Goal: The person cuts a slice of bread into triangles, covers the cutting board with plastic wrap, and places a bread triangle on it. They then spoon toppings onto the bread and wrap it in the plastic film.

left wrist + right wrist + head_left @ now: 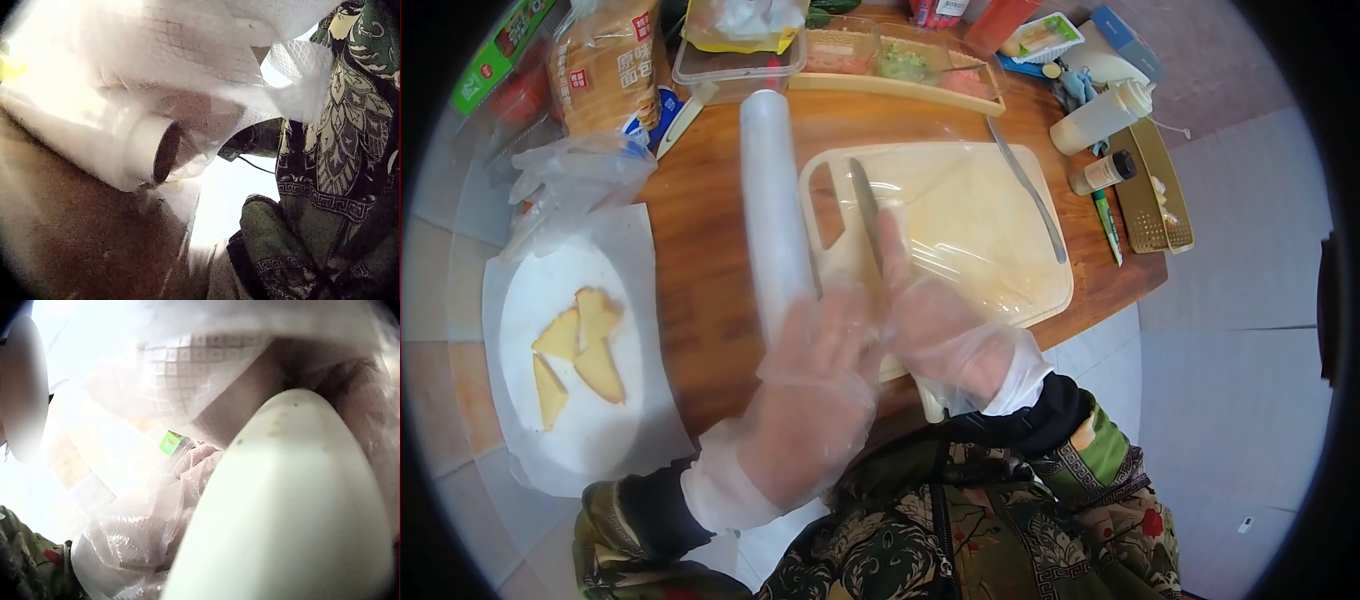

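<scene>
In the head view my right hand (955, 325), in a clear plastic glove, grips a knife (863, 195). Its index finger stretches along the blade, and the butt of the pale handle (294, 487) fills the right wrist view. My gloved left hand (810, 410) is close beside the right one, fingers extended toward the knife. It overlaps the near end of a cling film roll (770, 180), whose hollow core shows in the left wrist view. Under the knife lies a cream cutting board (970, 220) with shiny clear film over it.
A second long blade (1030, 190) lies along the board's right side. Yellow triangular slices (600, 365) lie on white paper (510, 300) at left. Behind stand bagged bread (605, 75) and a wooden tray (800, 82) of chopped food. A squeeze bottle (1090, 125) and basket (1145, 235) stand right.
</scene>
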Demonstrator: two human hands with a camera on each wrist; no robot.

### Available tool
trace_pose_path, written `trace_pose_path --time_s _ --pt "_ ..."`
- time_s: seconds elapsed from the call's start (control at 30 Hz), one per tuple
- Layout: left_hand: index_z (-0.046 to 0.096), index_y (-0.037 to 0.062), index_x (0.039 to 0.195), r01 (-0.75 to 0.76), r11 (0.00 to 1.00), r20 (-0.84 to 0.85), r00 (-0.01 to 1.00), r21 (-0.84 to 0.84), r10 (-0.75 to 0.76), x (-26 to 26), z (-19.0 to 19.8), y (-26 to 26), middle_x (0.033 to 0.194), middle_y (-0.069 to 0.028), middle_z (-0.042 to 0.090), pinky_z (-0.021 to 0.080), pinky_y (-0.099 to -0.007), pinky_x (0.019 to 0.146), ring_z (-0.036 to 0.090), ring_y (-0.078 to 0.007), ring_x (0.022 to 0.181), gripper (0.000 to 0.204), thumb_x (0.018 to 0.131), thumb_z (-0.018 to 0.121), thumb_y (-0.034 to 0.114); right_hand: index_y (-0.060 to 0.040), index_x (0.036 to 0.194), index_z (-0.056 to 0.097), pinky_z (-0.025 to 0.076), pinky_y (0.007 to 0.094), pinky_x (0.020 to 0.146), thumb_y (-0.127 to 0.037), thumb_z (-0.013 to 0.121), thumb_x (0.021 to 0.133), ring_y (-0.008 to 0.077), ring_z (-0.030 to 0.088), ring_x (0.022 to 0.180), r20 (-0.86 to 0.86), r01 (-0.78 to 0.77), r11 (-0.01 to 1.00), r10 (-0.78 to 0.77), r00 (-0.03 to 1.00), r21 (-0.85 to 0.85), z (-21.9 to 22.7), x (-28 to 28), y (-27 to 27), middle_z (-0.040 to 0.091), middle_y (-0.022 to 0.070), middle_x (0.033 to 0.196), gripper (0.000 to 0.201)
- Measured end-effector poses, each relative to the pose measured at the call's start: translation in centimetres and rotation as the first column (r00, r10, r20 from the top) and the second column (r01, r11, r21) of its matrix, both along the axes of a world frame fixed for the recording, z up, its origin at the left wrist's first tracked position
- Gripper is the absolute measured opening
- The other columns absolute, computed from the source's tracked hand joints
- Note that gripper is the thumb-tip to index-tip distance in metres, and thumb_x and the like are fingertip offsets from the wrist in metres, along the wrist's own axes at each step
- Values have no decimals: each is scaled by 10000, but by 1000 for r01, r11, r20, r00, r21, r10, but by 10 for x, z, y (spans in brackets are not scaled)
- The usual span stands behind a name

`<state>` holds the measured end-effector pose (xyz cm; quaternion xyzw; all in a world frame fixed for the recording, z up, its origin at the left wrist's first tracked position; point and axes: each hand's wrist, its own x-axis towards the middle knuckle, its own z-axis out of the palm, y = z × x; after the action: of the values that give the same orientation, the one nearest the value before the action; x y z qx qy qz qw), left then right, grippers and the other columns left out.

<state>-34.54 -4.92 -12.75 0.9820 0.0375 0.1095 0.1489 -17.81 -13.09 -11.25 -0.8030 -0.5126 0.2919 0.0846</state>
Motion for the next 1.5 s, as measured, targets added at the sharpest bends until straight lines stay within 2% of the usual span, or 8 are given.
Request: trace_pose_path --time_s 0.17,0.4,0.5,0.9,1.3,1.4,1.47,1.5 --pt "728 7 1090 19 1000 -38 999 -7 -19 0 6 2 1283 -225 599 324 -622 1110 452 -426 1353 312 867 660 214 124 1536 -95 484 412 533 22 552 788 337 607 564 85 -110 994 108 991 25 -1 1 -1 606 183 623 995" --pt "739 6 1053 29 1000 -4 1000 -9 -29 4 1 3 1140 -187 670 354 -631 1073 482 -407 1327 303 831 683 204 104 1547 -88 493 404 544 9 566 794 333 618 576 16 -39 998 38 999 50 2 1 -1 613 174 630 1002" --pt "743 8 1039 28 1000 11 1000 11 -28 5 -2 2 1093 -173 681 361 -631 1059 505 -403 1298 306 808 700 204 261 1452 -86 544 388 627 -71 600 859 345 693 673 83 -94 995 96 992 -26 11 -1 5 687 221 725 965" --pt "740 57 1081 -1 1000 -22 1000 -6 1 5 -2 0 1138 -107 667 332 -618 1069 515 -346 1285 338 776 738 204 118 1519 -172 539 442 734 -124 584 896 409 697 800 -85 110 974 -129 988 -200 21 8 34 701 274 844 1008" --pt "732 79 1126 -11 999 -64 998 39 14 2 -2 -4 1252 -110 642 285 -640 1085 470 -335 1329 410 757 769 254 57 1559 -119 527 478 858 -100 520 906 437 682 981 -71 192 973 -202 977 -129 10 19 60 688 308 1060 927" --pt "729 95 1143 8 996 -69 998 87 -2 4 3 -3 1279 -124 630 274 -648 1091 453 -340 1343 415 778 757 290 28 1577 -84 519 486 884 -86 495 909 437 676 1001 -85 136 991 -134 987 15 -7 30 62 685 309 1062 891" --pt "730 98 1145 14 996 -91 996 85 -6 1 4 -1 1314 -127 610 266 -656 1092 444 -352 1350 414 794 748 316 68 1566 -59 529 499 849 -87 491 909 441 687 920 -86 120 982 -108 990 143 -17 38 58 682 321 1031 870" --pt "730 98 1145 9 995 -78 997 102 -1 1 8 -1 1314 -127 610 266 -656 1092 444 -352 1350 414 794 748 316 66 1568 -9 531 500 772 -125 520 921 431 677 832 82 16 995 -25 996 101 -10 40 50 676 275 904 857"
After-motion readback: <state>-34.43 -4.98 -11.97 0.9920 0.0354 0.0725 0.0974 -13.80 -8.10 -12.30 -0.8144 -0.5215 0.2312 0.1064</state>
